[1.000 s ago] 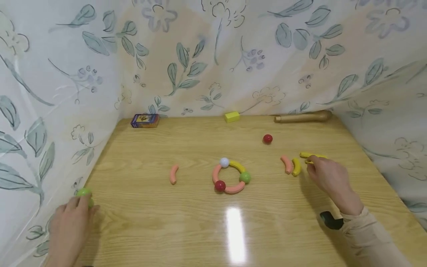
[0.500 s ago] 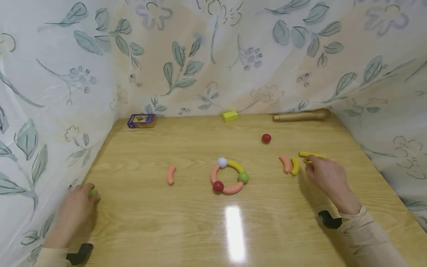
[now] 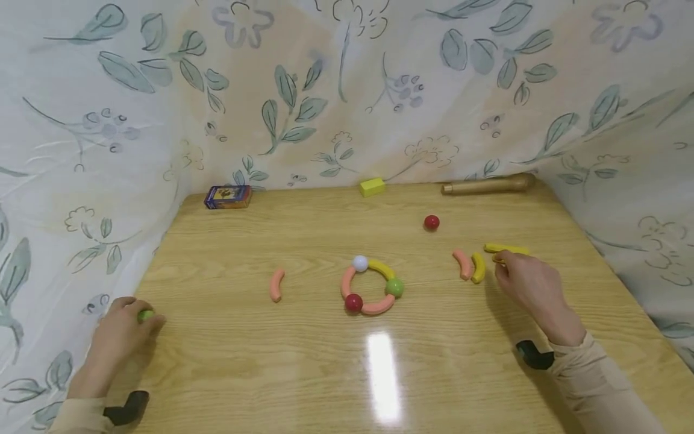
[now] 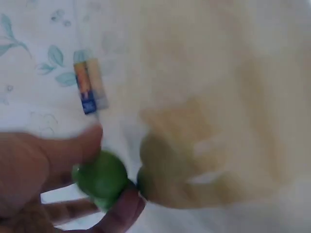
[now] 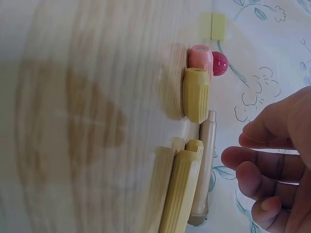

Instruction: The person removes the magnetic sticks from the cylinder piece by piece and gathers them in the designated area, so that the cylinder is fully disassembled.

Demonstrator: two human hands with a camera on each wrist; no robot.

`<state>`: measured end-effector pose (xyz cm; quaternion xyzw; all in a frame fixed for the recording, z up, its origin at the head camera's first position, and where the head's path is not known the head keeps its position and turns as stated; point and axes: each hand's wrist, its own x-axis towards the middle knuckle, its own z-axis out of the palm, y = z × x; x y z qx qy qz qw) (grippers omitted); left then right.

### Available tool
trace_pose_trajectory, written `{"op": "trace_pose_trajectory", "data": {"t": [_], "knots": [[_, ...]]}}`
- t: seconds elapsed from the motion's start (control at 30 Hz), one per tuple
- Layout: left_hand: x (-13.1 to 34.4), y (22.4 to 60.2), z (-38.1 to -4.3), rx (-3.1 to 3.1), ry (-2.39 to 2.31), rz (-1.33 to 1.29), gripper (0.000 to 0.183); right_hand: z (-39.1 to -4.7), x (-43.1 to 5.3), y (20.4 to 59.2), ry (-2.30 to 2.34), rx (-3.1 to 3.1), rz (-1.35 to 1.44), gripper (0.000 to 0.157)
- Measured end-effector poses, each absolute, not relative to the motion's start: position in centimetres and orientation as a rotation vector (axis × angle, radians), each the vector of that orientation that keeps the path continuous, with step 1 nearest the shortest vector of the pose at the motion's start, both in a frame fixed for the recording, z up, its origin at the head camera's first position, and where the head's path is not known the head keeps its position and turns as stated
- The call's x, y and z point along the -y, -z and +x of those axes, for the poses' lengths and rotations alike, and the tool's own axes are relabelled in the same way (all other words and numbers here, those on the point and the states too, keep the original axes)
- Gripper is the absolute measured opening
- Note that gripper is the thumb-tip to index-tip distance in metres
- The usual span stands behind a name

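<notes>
Over the last second the left hand (image 3: 121, 334) has slid up the table's left edge and closed more tightly on the green ball (image 3: 144, 314); less of the ball shows in the head view than before. In the left wrist view the thumb and fingers pinch the ball (image 4: 100, 180), which sits at the table's 8 o'clock corner, against the flowered cloth. I judge the ball is gripped and ready to be lifted, though whether it has left the table cannot be told.

The right hand (image 3: 528, 286) has barely moved. Its fingers (image 5: 265, 165) are loosely curled and hold nothing, their tips just beside a long yellow piece (image 3: 506, 248) at 3 o'clock. The right wrist view shows a gap between the fingers and the piece (image 5: 180, 191).

At the middle of the table (image 3: 303, 367) lies a ring (image 3: 371, 286) of 3 curved pieces joined by 3 balls, white, green and red, with 1 gap on its left. 1 pink curved piece (image 3: 277, 284) lies at 9 o'clock of the ring, well apart. A pink and yellow pair (image 3: 470, 266) lies side by side near the right hand. A red ball (image 3: 431, 222) sits at 1 o'clock. Along the far edge stand a small box (image 3: 228, 196), a yellow block (image 3: 372, 187) and a wooden handle (image 3: 488, 184).

Nothing lies between the green ball and the ring.
</notes>
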<state>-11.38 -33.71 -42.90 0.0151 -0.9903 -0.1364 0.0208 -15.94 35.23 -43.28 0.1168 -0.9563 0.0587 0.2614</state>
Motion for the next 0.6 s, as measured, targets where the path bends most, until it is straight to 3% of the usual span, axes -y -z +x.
{"op": "trace_pose_trajectory", "data": {"t": [0.2, 0.4, 0.6], "knots": [[29.6, 42.0, -15.8, 3.125, 0.568, -0.170, 0.040, -15.8, -35.4, 43.1, -0.148, 2.577, 0.324, 0.019], [21.7, 42.1, -23.4, 3.172, 0.724, -0.366, 0.044, -15.3, -34.8, 42.7, -0.137, 2.565, 0.372, 0.019], [13.4, 42.2, -28.0, 3.168, 0.717, -0.502, 0.044, -14.5, -32.9, 42.3, -0.204, 2.674, 0.364, 0.016]]}}
